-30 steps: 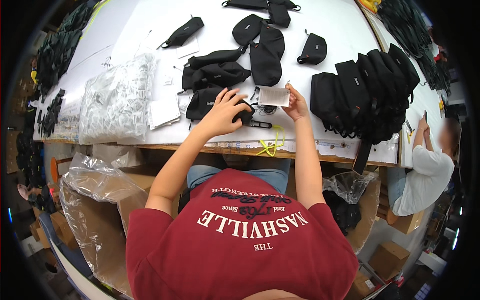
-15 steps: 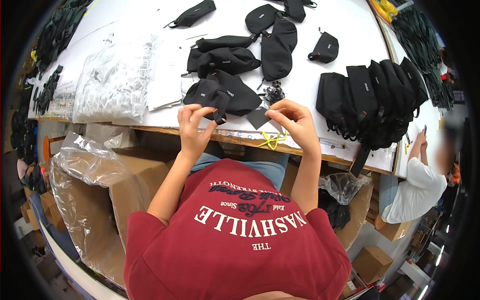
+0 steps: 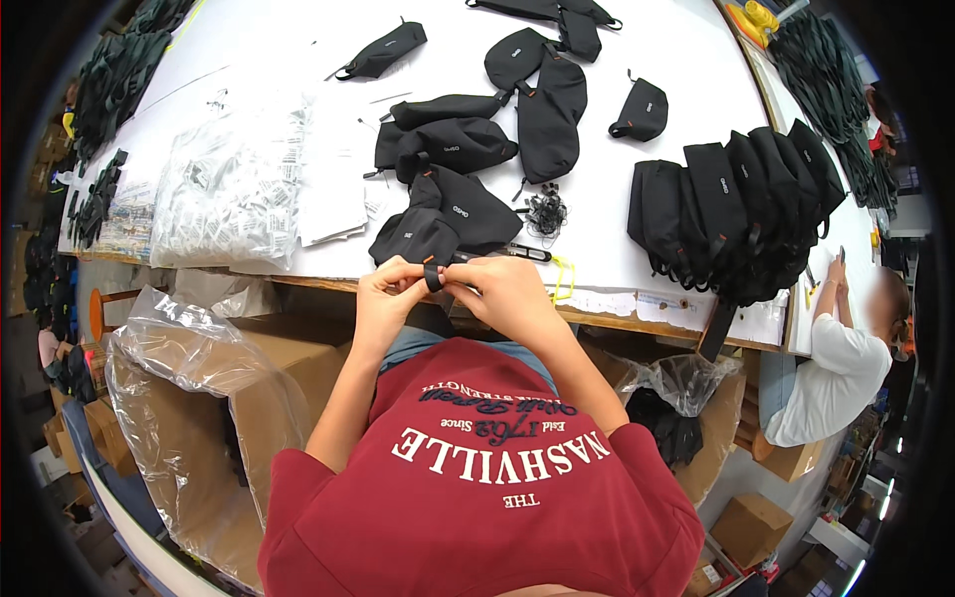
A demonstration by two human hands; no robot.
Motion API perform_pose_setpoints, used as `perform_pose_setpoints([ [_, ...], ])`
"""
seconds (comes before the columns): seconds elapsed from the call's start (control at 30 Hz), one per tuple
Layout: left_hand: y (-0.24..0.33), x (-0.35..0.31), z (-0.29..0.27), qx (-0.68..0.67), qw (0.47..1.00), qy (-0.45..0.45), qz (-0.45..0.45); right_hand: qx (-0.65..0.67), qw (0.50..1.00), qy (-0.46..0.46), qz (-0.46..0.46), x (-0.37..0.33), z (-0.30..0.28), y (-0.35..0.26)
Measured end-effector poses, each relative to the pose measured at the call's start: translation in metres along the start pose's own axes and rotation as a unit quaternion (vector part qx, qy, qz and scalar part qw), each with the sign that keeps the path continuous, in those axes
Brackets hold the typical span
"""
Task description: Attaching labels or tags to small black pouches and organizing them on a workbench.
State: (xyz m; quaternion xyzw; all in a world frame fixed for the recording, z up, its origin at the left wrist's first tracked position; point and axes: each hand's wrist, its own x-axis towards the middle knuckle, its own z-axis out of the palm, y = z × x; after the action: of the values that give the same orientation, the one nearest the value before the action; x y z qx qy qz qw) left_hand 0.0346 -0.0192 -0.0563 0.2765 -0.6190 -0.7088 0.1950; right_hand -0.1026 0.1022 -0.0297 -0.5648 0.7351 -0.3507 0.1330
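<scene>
A black pouch [image 3: 410, 237] lies at the table's near edge, and its black strap loop [image 3: 433, 279] comes up between my hands. My left hand [image 3: 382, 303] pinches one side of the loop. From the other side, my right hand [image 3: 505, 298] is closed on the loop with thumb and forefinger. Whether a dark tag is still in my right fingers is hidden. Another black pouch [image 3: 477, 214] lies just behind. Close to my right hand are a slim black tool [image 3: 530, 253], a yellow item [image 3: 564, 279] and a small heap of black cords [image 3: 547, 214].
More black pouches [image 3: 550, 114] lie across the white table [image 3: 617, 209]. A row of them [image 3: 721, 199] stands at right. A clear bag of white slips [image 3: 229, 194] and paper sheets [image 3: 333, 194] lie left. Plastic-lined cartons [image 3: 189, 428] flank me; a person [image 3: 834, 373] works at far right.
My right hand has moved left to the strap loop, and the dark tag it held is out of clear sight. The slim black tool now shows. My left hand has shifted slightly nearer me.
</scene>
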Motion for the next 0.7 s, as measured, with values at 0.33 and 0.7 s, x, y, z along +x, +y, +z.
perform_pose_setpoints([
  [0.33, 0.017, 0.0, 0.0, -0.072, 0.989, 0.099, 0.083, 0.464, 0.871, 0.034, 0.156, -0.005, -0.008, 0.013],
  [0.7, 0.051, 0.0, 0.021, -0.046, 0.998, -0.015, 0.039, 0.609, 0.783, 0.064, 0.113, -0.013, -0.018, 0.011],
])
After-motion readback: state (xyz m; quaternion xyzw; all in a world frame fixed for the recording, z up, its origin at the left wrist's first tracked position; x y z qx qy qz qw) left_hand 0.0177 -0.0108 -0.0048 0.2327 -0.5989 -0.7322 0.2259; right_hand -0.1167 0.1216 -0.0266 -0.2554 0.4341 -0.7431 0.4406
